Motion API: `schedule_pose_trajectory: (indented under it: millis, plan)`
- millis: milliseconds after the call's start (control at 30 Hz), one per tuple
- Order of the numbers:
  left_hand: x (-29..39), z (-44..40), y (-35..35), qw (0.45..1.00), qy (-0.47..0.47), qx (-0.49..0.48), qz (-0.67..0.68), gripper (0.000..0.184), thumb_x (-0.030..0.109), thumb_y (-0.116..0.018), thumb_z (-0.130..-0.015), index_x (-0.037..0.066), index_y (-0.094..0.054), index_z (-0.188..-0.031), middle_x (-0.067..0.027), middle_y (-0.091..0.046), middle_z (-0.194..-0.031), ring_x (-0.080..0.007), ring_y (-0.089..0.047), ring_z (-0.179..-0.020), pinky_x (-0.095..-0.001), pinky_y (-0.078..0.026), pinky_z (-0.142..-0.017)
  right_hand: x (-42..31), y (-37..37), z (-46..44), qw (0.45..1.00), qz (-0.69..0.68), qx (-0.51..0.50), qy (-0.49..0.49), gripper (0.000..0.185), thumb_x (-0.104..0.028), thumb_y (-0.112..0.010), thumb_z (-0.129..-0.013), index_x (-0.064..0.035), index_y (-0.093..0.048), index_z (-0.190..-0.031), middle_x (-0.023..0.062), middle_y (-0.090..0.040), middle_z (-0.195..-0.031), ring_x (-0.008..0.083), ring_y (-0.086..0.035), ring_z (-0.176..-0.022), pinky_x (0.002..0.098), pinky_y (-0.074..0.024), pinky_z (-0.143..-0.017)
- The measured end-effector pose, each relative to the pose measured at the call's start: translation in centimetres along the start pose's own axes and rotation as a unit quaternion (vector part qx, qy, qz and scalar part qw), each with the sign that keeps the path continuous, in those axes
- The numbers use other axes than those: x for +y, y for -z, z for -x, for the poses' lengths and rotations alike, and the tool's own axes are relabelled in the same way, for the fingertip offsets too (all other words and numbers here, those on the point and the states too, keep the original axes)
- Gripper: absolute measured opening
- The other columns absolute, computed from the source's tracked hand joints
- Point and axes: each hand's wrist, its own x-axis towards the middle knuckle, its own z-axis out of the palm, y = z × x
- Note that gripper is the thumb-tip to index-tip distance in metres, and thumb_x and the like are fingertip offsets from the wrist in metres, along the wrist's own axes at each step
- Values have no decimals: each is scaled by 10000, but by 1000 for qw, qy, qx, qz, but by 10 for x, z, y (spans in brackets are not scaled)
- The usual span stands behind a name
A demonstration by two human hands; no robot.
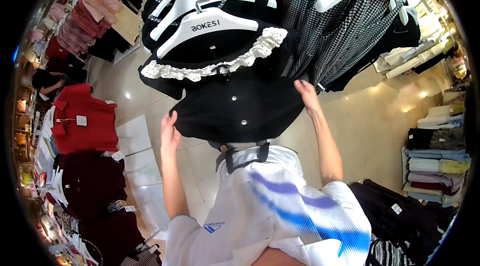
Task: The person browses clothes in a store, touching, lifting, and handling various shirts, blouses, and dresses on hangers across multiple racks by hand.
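A black top (215, 111) with a white ruffled collar (200, 72) and light round buttons hangs in front of me on a white BOKESI hanger (205, 25). My left hand (170, 131) pinches its lower left side. On the opposite side, my right hand (308, 95) grips the edge near the hem. Between both hands the fabric is stretched out wide. Close beside my right hand hangs a black-and-white checked garment (325, 31).
More white hangers (175, 8) with dark clothes crowd behind the top. To the left hang a red shirt (82, 121) and dark maroon garments (90, 181). Folded clothes (435, 166) are stacked at right, above black garments (400, 216). Pale tiles (195, 161) cover the floor.
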Motion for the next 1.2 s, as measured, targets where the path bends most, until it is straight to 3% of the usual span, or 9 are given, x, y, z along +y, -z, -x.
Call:
schedule_pose_trajectory:
  millis: [167, 667, 733, 767, 867, 967, 1067, 1133, 1200]
  plan:
    - [23, -7, 6, 999, -45, 22, -19, 239, 186, -473, -953, -33, -517, -1039, -145, -626, -1004, -205, -637, -898, -307, -537, -798, -27, 15, -3, 996, -87, 35, -5, 342, -335, -443, -963, -50, -610, -874, 24, -660, -827, 98, -614, -721, 227, -489, -682]
    - [20, -8, 3, 988, -61, 65, -128, 331, 225, -534, -927, -49, -499, -1110, -125, -618, -1033, -176, -612, -922, -283, -487, -836, -1, 25, -15, 993, -103, 56, 11, 336, -301, -445, -967, -6, -600, -925, 50, -647, -869, 110, -608, -766, 245, -487, -721]
    - [6, -11, 3, 977, -70, 63, -191, 356, 208, -578, -904, -53, -474, -1122, -123, -618, -1018, -163, -611, -903, -270, -493, -782, 12, 23, -19, 998, -44, 35, 42, 332, -289, -458, -962, 12, -597, -942, 43, -642, -870, 103, -594, -786, 238, -468, -738]
    - [0, -7, 2, 966, -45, 76, -242, 472, 186, -625, -871, -74, -410, -1200, -152, -593, -1077, -173, -579, -965, -269, -449, -863, 15, 20, -15, 999, -37, 25, 28, 310, -264, -480, -954, 24, -593, -952, 33, -635, -870, 89, -571, -786, 234, -451, -742]
    - [-69, -53, 80, 949, -3, 34, -314, 507, 209, -674, -825, -23, -435, -1207, -120, -568, -1105, -146, -526, -1003, -291, -428, -836, 40, 17, -14, 992, 96, 35, 75, 219, -199, -579, -905, 19, -601, -919, 1, -607, -805, 67, -536, -753, 225, -428, -711]
    - [-72, -24, 22, 919, 96, 35, -381, 512, 313, -698, -780, 9, -483, -1131, -52, -552, -1005, -122, -489, -925, -304, -392, -807, 50, 1, -8, 991, 121, -30, 51, 153, -145, -623, -863, -15, -588, -791, -41, -526, -701, 47, -461, -668, 211, -376, -611]
    - [-136, -61, 56, 894, 33, 16, -447, 258, 240, -660, -804, 20, -579, -909, -21, -570, -815, -142, -512, -760, -329, -418, -661, 103, 13, -35, 981, 189, -36, 42, 251, -80, -638, -823, -54, -450, -659, -70, -377, -625, 46, -337, -599, 220, -302, -534]
    - [-167, -72, 59, 880, 5, 99, -465, 221, 207, -624, -795, -10, -598, -768, -130, -603, -709, -202, -562, -662, -354, -432, -605, 135, 13, -48, 977, 211, -18, 31, 330, -44, -653, -790, -74, -360, -643, -61, -327, -624, 59, -306, -602, 229, -281, -526]
    - [-160, -60, 49, 870, 2, 106, -481, 207, 194, -619, -796, -10, -602, -764, -131, -610, -710, -208, -577, -668, -356, -440, -609, 132, -5, -40, 973, 228, 29, 18, 352, -13, -634, -795, -121, -338, -640, -71, -291, -638, 50, -272, -607, 222, -240, -543]
